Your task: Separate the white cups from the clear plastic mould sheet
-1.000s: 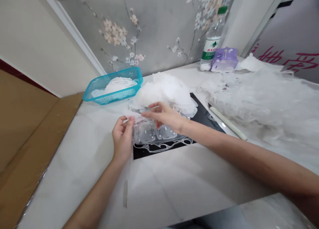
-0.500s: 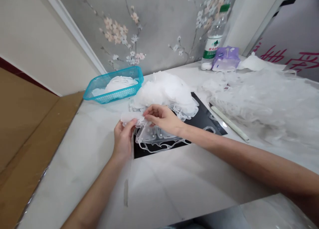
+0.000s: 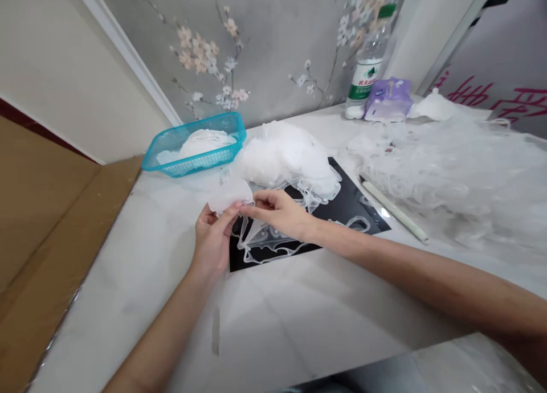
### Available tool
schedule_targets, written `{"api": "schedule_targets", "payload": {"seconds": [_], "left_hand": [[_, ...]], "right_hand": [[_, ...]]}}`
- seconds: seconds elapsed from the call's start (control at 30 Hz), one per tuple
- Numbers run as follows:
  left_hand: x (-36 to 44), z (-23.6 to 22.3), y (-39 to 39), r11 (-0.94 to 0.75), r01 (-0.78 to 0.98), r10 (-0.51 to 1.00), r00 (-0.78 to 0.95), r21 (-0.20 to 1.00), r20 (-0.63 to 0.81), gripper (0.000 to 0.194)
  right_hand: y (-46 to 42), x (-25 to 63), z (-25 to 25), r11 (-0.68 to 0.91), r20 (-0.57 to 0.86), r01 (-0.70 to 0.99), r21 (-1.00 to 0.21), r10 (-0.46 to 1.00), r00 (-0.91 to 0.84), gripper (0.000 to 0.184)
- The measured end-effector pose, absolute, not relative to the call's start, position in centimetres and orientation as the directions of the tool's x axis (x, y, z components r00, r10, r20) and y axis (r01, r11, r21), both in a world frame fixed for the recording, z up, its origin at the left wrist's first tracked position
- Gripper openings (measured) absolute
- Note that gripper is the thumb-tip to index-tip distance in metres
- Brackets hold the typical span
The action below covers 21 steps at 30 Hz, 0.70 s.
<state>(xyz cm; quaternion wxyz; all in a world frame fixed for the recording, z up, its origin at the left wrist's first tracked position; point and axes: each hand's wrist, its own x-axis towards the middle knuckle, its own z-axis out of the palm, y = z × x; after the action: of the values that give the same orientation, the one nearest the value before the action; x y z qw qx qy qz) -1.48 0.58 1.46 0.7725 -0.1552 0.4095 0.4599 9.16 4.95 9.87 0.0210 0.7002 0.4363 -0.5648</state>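
Note:
My left hand (image 3: 216, 230) pinches a thin, soft white sheet-like piece (image 3: 231, 195) between thumb and fingers. Its upper part stands curved above the hand. At the lower right edge of this piece, the fingers of my right hand (image 3: 277, 211) are closed, their tips meeting my left thumb; what exactly they pinch is too small to tell. Beneath the hands lie translucent flat pieces with stringy edge strips (image 3: 273, 248) on a black sheet (image 3: 337, 216). A heap of similar white pieces (image 3: 290, 154) rises just behind.
A blue plastic basket (image 3: 192, 165) holding white pieces stands at the back left. To the right lie a pale pen-like tool (image 3: 395, 211) and a large pile of translucent stringy scraps (image 3: 453, 176). Behind are a water bottle (image 3: 365, 77) and a purple packet (image 3: 388, 99).
The white piece, rolled before, now stands opened upward. My right hand has shifted slightly down, its fingertips closer to my left thumb.

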Motion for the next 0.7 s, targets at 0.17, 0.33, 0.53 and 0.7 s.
{"api": "schedule_targets", "payload": {"seconds": [0.17,0.33,0.53,0.7], "left_hand": [[-1.5,1.6,0.7,0.537,-0.833,0.568,0.242,0.132,-0.787,0.028],[-2.0,1.1,0.9,0.537,-0.829,0.547,0.198,0.159,-0.814,0.03],[-1.9,0.8,1.0,0.543,-0.817,0.57,0.188,0.195,-0.8,0.03],[-1.5,0.7,0.6,0.559,-0.803,0.591,0.211,0.206,-0.778,0.029]], "right_hand": [[4.7,10.2,9.1,-0.557,-0.79,0.65,-0.517,0.604,-0.111,0.034],[5.7,11.2,9.3,-0.412,-0.802,0.767,-0.492,0.558,-0.215,0.025],[6.5,11.2,9.9,-0.383,-0.802,0.776,-0.501,0.541,-0.251,0.026],[5.8,10.9,9.6,-0.282,-0.746,0.825,-0.489,0.625,-0.229,0.046]]}}
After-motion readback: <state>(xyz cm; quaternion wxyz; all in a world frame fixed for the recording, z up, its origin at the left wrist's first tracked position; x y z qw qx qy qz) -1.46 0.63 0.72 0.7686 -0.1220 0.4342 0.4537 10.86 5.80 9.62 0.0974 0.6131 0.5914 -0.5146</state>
